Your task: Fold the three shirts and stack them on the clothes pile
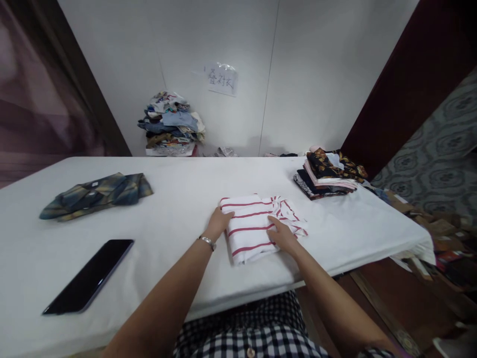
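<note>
In the head view, your two hands rest on a soft white fabric garment with thin red stripes [249,223], folded to a rough rectangle near the middle of the near edge of the white-cloth-covered worktop [175,209]. Its right side breaks into loose, crumpled folds. Your left hand [219,222] is at the garment's left edge, thumb lying on top; the other fingers are partly hidden, so I cannot tell how tightly they close. Your right hand [282,236] touches the stripes near the crumpled side, thumb and fingers slightly parted; whether they pinch fabric I cannot tell. A linked metal bracelet [207,242] circles your left wrist.

Toward the worktop's far left corner lies a wrinkled green-and-blue plaid garment [100,195]. A flat, glossy black rectangular phone [91,276] lies slantwise closer to the near edge. By the far right corner sits a layered stack of folded clothes [324,174], dark floral cloth uppermost. Beyond the far edge rises a rumpled heap of mixed fabrics [173,122].
</note>
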`<state>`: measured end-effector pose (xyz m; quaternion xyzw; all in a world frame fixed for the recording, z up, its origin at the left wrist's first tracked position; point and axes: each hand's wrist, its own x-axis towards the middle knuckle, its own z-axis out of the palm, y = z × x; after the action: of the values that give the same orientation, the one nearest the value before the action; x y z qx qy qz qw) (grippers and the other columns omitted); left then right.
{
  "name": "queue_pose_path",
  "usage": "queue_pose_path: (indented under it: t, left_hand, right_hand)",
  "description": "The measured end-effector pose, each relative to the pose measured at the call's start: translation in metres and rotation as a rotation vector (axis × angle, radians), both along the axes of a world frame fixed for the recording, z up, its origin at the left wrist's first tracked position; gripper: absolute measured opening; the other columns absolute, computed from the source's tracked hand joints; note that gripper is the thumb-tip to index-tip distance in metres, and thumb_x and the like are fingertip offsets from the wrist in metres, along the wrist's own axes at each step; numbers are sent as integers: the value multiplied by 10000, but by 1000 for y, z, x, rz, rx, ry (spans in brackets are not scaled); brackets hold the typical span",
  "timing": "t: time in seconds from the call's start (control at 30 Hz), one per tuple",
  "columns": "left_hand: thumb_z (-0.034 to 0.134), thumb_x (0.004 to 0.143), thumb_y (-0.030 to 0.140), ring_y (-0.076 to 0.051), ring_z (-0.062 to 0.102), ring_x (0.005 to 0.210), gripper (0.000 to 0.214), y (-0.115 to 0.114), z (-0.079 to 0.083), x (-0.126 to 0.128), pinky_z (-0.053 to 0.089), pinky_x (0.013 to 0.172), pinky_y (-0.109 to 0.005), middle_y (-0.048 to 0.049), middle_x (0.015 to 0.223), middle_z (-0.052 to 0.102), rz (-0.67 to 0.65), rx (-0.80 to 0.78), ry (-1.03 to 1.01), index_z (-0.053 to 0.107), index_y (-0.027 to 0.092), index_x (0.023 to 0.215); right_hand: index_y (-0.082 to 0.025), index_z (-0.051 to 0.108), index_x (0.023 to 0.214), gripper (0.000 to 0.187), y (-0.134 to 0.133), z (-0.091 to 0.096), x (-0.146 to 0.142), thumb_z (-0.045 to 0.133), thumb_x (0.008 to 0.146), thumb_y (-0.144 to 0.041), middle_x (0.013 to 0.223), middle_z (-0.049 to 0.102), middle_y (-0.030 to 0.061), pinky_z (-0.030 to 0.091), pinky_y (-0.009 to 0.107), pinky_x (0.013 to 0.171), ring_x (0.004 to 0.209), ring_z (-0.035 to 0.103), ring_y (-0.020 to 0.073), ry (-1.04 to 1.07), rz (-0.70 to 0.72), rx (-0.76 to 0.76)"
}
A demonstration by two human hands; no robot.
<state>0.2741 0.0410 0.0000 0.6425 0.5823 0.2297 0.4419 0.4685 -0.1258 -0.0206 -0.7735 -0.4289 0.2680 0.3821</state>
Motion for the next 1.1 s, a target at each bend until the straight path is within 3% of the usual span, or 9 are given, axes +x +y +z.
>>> queue_pose_path:
  t: [0.1,0.2,0.33,0.47,0.6,0.7,0.8,0.97,1.1]
  left_hand:
    - [671,742,247,-305,617,1175,563,5,-5,0,474,976,-376,-184,1298,638,18,68,39,536,135,1277]
    - [688,711,228,-332,606,1189,577,5,-8,-4,451,1005,-413,-171,1301,642,2,101,83,546,162,1267]
    - [684,724,262,-337,596,1201,624,6,-11,-7,448,1010,-416,-187,1341,614,-29,112,124,509,150,1312]
    - [679,747,314,-323,583,1223,661,9,-10,-10,438,1028,-412,-171,1356,601,-67,133,150,466,171,1356]
    - [638,803,424,-352,495,1312,711,20,3,-6,409,1062,-452,-215,1456,489,-159,304,323,413,135,1413]
    - [594,843,439,-347,384,1402,686,32,14,10,332,1128,-454,-216,1521,408,-305,447,441,422,104,1416]
    - [573,857,467,-337,362,1419,656,43,20,37,280,1152,-466,-190,1522,424,-501,459,478,447,133,1407]
    - [637,800,488,-325,420,1387,671,54,15,89,301,1134,-443,-145,1512,458,-695,417,462,479,217,1393]
    - [734,696,456,-364,441,1366,773,63,11,120,349,1100,-455,-168,1479,494,-787,381,458,501,200,1386]
  right_hand:
    - [-196,567,1371,623,1,1,-2,611,750,-215,1323,631,78,419,399,1052,1203,575,265,-10,-12,23]
    - [-200,571,1364,618,-6,1,-4,616,748,-209,1350,617,87,404,402,1067,1247,551,275,-67,-21,27]
    - [-179,581,1332,570,-35,-3,-1,625,774,-282,1073,723,95,503,404,915,977,672,260,-121,-71,55]
    - [-200,509,1337,609,-74,-7,2,654,781,-402,739,694,4,503,292,485,529,620,173,266,-227,37]
    - [-212,518,1239,642,-95,-2,-7,801,687,-376,1033,733,104,551,283,473,712,714,209,665,-363,73]
    - [-205,567,1109,525,-96,3,-18,831,685,-365,1222,679,146,593,294,511,901,729,247,851,-421,96]
    - [-194,581,1045,447,-87,9,-26,833,695,-313,1184,691,127,609,286,538,979,719,259,989,-451,101]
    - [-180,619,942,296,-67,18,-30,810,732,-264,925,714,47,552,204,493,758,727,165,1122,-440,110]
    - [-177,608,857,264,-53,18,-31,814,727,-281,763,668,-4,477,167,443,585,654,100,1157,-417,98]
